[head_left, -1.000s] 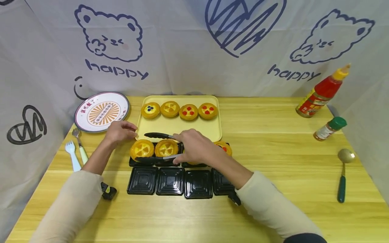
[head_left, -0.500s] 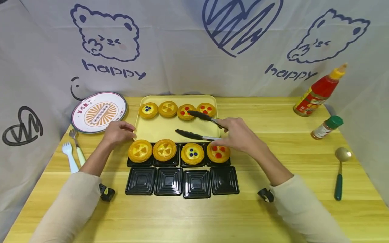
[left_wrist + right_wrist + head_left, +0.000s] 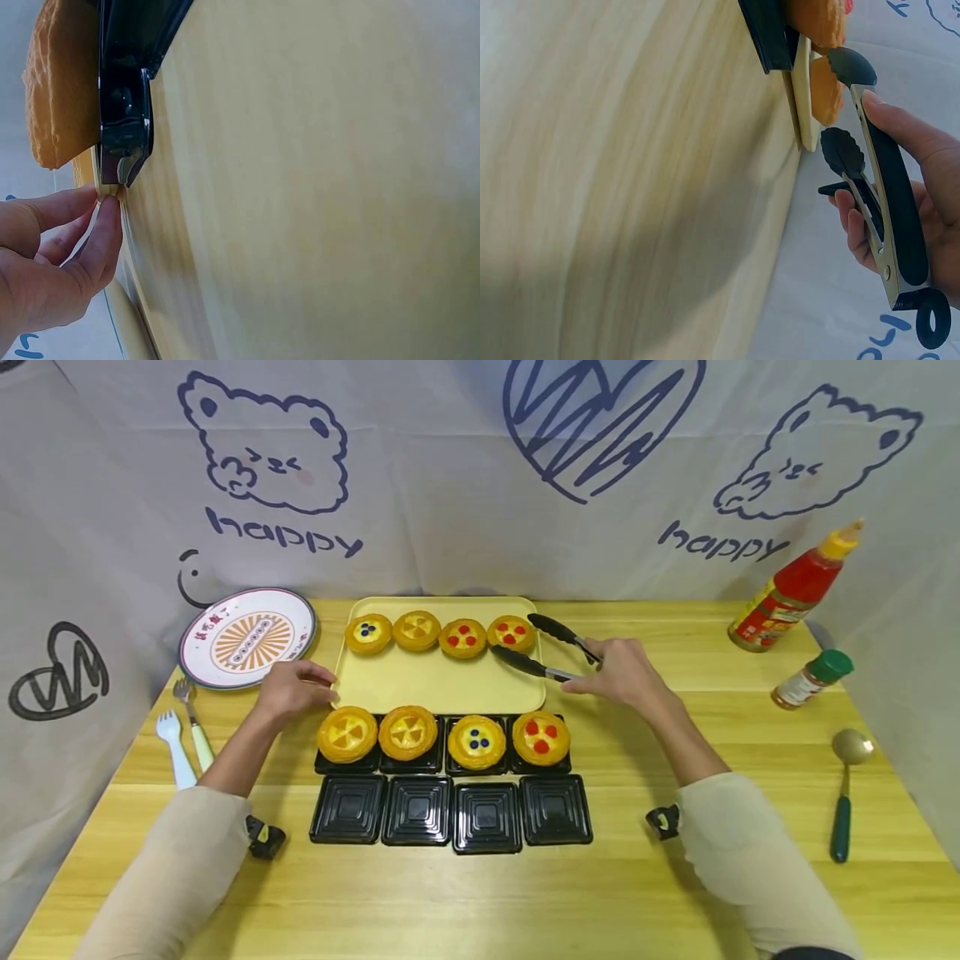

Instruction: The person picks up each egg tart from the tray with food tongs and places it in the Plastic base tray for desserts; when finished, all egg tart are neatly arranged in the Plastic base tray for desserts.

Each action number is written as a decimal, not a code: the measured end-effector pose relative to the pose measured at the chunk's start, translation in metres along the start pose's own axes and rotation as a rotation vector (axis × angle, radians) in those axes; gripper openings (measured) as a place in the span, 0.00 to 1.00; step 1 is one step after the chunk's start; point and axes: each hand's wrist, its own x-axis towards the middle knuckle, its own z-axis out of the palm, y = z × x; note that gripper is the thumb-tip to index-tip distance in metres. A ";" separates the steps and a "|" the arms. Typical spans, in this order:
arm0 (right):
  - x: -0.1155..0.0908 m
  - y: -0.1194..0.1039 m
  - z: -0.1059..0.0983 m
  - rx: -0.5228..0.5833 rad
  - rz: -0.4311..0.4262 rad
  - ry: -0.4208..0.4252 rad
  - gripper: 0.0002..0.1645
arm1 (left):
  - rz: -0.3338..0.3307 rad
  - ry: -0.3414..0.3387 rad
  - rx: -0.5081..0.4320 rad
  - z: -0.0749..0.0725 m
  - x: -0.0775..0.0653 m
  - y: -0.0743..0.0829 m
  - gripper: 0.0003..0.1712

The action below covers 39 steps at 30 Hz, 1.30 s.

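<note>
My right hand (image 3: 626, 670) grips black-tipped tongs (image 3: 891, 180), their two arms spread apart. The tips stand at either side of the red-dotted egg tart (image 3: 512, 635) at the right end of the yellow tray (image 3: 442, 689). Three more tarts share that back row, one of them with blue dots (image 3: 368, 634). My left hand (image 3: 294, 691) pinches the tray's left edge between thumb and fingers, as the left wrist view shows. In front of the tray, a row of black square trays holds several tarts, among them a blue-dotted tart (image 3: 477, 742) and a red-dotted tart (image 3: 541, 738).
A second row of black square trays (image 3: 487, 818) without tarts lies nearer. On the left are a plate (image 3: 197, 652), a blue fork (image 3: 176, 747) and a metal fork (image 3: 199, 739). A sauce bottle (image 3: 797, 585), a spice jar (image 3: 813, 679) and a ladle (image 3: 842, 810) are on the right.
My right hand has drawn the tongs from the left tarts in the black trays back and to the right, to the tray's right-end tart. My left hand has stayed at the tray's edge.
</note>
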 end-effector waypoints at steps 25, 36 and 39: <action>-0.077 -0.003 -0.027 -0.111 -0.207 0.068 0.46 | 0.001 0.005 0.032 0.001 0.000 0.001 0.16; -0.153 0.008 -0.029 -0.111 -0.279 0.056 0.44 | 0.003 0.005 0.047 0.000 -0.001 0.002 0.16; -0.171 0.014 -0.024 -0.100 -0.297 0.065 0.43 | 0.007 0.008 0.048 0.000 -0.001 0.001 0.16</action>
